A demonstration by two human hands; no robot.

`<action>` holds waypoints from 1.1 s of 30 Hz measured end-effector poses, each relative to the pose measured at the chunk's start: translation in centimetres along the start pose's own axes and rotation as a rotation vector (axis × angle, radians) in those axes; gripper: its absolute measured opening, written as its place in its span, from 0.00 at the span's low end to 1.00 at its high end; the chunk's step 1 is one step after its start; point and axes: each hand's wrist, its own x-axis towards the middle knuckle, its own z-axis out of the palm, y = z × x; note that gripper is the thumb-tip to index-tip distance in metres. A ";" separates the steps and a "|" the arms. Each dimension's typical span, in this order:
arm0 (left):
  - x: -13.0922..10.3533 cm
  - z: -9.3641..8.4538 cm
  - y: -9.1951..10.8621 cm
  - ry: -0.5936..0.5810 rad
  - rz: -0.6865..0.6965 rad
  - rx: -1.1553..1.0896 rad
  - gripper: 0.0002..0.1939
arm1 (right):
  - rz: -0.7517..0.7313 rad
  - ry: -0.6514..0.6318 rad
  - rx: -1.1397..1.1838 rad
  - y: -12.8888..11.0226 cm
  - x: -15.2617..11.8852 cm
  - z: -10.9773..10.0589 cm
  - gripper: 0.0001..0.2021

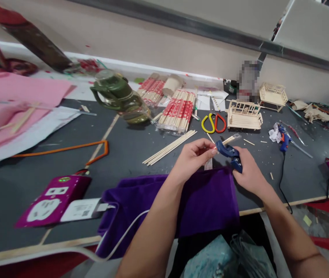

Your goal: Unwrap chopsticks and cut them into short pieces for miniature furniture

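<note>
My left hand (195, 156) pinches a thin wooden chopstick pair (230, 139), whose far end carries clear wrapping. My right hand (247, 168) grips a blue hand tool (235, 157) like pliers or a cutter, its head against the sticks; the jaws are too small to make out. Several bare sticks (168, 148) lie in a row left of my hands. Beyond them is a pack of chopsticks in red and white paper (177, 110). Scissors with yellow and red handles (214, 123) lie past my hands, beside a small stick-built bench (244, 117).
A purple cloth (207, 204) hangs over the table's front edge. To the left are a green jug (121, 96), a magenta power socket box (56, 199) with a white cable, and pink paper (16, 92). At right are a corded blue glue gun (284, 141) and another stick model (273, 96).
</note>
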 end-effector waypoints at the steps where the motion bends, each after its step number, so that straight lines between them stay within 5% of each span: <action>1: -0.1 -0.1 0.2 -0.007 0.001 -0.014 0.19 | -0.032 0.016 -0.027 -0.1 0.0 -0.1 0.31; 14: -0.7 -0.7 1.0 -0.073 0.094 -0.018 0.17 | -0.172 0.168 -0.169 -0.6 -0.8 -0.2 0.34; 22: 0.3 -0.7 -0.9 -0.062 0.260 0.330 0.07 | -0.089 0.218 -0.223 -0.1 -0.8 1.0 0.31; 33: 0.3 0.3 -0.9 0.188 0.369 0.325 0.08 | 0.009 0.208 -0.111 0.1 -0.4 2.5 0.29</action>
